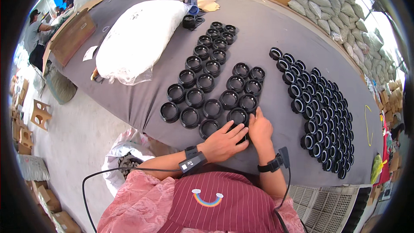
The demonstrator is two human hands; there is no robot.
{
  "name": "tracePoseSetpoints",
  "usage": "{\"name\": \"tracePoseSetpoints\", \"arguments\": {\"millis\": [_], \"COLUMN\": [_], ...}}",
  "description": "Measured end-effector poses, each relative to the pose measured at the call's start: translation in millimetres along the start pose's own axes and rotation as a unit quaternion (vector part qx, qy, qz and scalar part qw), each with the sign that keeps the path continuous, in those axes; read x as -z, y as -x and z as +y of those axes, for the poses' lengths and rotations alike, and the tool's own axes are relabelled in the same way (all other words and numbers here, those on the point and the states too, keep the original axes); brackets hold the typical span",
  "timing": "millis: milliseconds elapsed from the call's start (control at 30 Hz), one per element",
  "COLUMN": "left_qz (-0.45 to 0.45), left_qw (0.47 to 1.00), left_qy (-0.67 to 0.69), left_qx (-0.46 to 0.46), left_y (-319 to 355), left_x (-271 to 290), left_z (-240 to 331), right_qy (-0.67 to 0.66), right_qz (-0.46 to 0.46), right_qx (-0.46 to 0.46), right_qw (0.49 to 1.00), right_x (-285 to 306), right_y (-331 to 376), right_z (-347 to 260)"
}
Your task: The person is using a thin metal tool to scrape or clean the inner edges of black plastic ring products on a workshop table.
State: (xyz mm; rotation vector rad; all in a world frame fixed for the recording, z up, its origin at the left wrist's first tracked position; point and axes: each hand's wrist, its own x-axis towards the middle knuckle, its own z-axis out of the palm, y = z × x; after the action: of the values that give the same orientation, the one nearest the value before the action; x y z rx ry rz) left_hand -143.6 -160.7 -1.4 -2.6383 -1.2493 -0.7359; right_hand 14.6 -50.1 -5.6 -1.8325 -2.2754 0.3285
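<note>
L hand (224,141) over near end of blk plastic rings (212,116), fingers slightly spread; R hand (261,130) just beside, fingertips at same grp. Grip: can't tell. Surface: grey-covered tbl (276,90).

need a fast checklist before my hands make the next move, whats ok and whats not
1. Left hand at the middle rings: ok, over their near end.
2. Right hand close by: ok, just right of the left.
3. Firm hold on a ring: cannot tell.
4. Nearest rings fully visible: not ok, left hand covers part.
5. Right-side rings separate: ok, a gap shows.
6. White bag off the rings: ok, to their left.
</note>
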Motion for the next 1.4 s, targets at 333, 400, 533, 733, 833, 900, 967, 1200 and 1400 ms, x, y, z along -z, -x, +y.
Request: {"name": "tracePoseSetpoints", "arguments": {"millis": [333, 400, 533, 733, 833, 900, 967, 1200, 1400], "left_qz": [0.013, 0.007, -0.019, -0.026, -0.027, -0.029, -0.018, 0.01, 0.043], "left_qw": [1.0, 1.0, 1.0, 1.0, 0.999, 0.999, 1.0, 0.999, 0.996], "left_qy": [-0.009, -0.017, -0.021, -0.017, -0.015, -0.017, -0.015, -0.027, -0.041], "left_qx": [-0.02, -0.023, -0.009, 0.001, 0.007, 0.008, 0.009, 0.02, 0.066], "left_y": [5, 4, 1, 3, 2, 2, 1, 2, 2], "left_x": [-4, -4, 0, -2, -1, 0, 0, -5, 1], "left_z": [-4, -4, -2, 1, 2, 1, 2, 1, 4], "right_qy": [0.019, 0.018, 0.028, 0.026, 0.02, 0.011, 0.001, -0.029, -0.06], "right_qz": [0.004, -0.004, -0.015, -0.013, -0.004, 0.008, 0.009, -0.032, -0.037], "right_qx": [-0.001, -0.003, 0.015, 0.07, 0.095, 0.095, 0.092, 0.083, 0.047], "right_qw": [1.0, 1.0, 0.999, 0.997, 0.995, 0.995, 0.996, 0.996, 0.996], "right_x": [0, 0, -3, -3, -5, -7, -8, 3, 3], "right_y": [-5, -6, -10, -16, -20, -22, -21, -22, -15], "right_z": [-1, -2, -1, 5, 7, 6, 5, 0, 8]}}
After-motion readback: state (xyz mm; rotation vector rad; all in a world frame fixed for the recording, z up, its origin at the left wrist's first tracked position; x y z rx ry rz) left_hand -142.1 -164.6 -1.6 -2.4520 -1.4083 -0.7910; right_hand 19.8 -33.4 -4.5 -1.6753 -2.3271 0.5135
